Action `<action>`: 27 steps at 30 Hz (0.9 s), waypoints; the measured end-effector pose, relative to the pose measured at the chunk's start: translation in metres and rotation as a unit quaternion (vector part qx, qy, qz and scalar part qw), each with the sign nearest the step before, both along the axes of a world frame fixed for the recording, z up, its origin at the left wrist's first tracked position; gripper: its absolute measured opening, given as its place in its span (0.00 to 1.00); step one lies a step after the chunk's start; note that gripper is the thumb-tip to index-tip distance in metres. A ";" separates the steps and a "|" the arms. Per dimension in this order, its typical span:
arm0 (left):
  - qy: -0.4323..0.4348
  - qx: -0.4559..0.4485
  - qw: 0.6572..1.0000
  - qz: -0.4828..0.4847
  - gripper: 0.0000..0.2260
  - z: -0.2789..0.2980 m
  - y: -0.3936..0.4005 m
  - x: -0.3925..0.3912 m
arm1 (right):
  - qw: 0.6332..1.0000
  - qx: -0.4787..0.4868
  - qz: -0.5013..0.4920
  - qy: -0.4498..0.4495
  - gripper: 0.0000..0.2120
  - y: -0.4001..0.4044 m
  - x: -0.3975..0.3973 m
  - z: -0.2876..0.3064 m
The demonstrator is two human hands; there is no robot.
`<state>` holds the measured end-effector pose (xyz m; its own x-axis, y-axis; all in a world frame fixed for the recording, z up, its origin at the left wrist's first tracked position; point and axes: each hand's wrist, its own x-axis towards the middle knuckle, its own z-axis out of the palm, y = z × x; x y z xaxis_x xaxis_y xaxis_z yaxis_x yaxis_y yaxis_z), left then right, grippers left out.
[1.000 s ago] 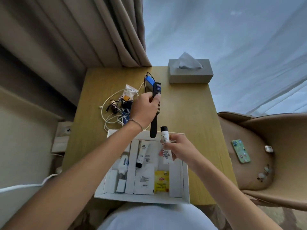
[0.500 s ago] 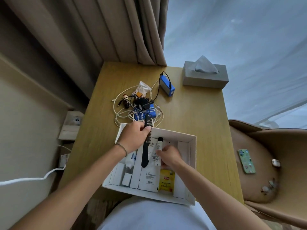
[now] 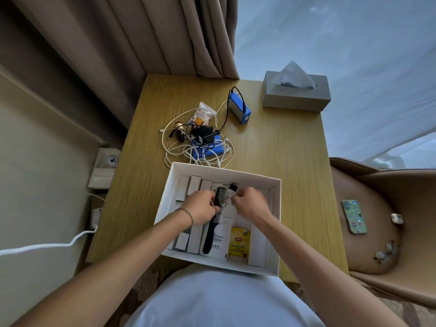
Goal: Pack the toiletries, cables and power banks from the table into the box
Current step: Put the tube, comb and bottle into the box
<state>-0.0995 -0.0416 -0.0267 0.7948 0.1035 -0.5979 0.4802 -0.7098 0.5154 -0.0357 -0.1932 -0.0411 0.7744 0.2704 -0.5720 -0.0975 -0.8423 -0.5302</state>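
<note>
Comb (image 3: 215, 215) is gripped by the left hand (image 3: 201, 206) and tube (image 3: 230, 197) pinched by the right hand (image 3: 250, 204), both laid flat inside the box (image 3: 275, 223) to fit.

Both hands (image 3: 250, 204) in white box (image 3: 276, 234), apparently on black comb (image 3: 215, 218).

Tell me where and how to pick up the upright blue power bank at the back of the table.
Grip the blue power bank across its two broad faces near the top, coming down from above. It stands on edge, so those faces are exposed and nothing crowds them. Probably avoid the far end, where a black cable loops out toward the tangled pile; that cable would likely trail along.
</note>
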 end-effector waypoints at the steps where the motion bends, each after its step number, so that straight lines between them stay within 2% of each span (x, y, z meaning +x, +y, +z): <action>1: 0.003 0.005 1.000 -0.006 0.09 -0.004 -0.003 0.000 | 1.000 0.012 -0.010 -0.006 0.11 -0.004 0.000 0.005; 8: -0.005 -0.030 0.999 -0.019 0.04 -0.024 -0.040 0.007 | 0.991 0.102 -0.084 -0.026 0.08 -0.025 -0.004 0.035; 10: -0.004 -0.010 1.000 -0.023 0.03 -0.028 -0.050 0.011 | 0.988 0.120 -0.092 -0.027 0.07 -0.025 -0.008 0.040; 14: -0.007 0.049 0.999 -0.013 0.09 -0.042 -0.064 0.018 | 0.981 0.148 -0.123 -0.021 0.08 -0.027 -0.011 0.044; 21: -0.006 0.036 0.999 0.011 0.04 -0.040 -0.075 0.013 | 0.968 0.195 -0.156 0.004 0.10 -0.037 -0.008 0.048; 24: -0.051 0.058 0.997 0.019 0.05 -0.023 -0.071 0.000 | 0.953 0.248 -0.173 0.003 0.11 -0.037 -0.002 0.053; 27: -0.136 0.078 0.988 0.016 0.04 0.002 -0.057 -0.007 | 0.939 0.290 -0.184 -0.004 0.11 -0.030 0.009 0.062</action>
<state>-0.1061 -0.0989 -0.0245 0.9190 0.2043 -0.3373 0.3617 -0.7775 0.5145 -0.0267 -0.2235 0.0212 0.8798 0.2490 -0.4050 -0.3193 -0.3217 -0.8914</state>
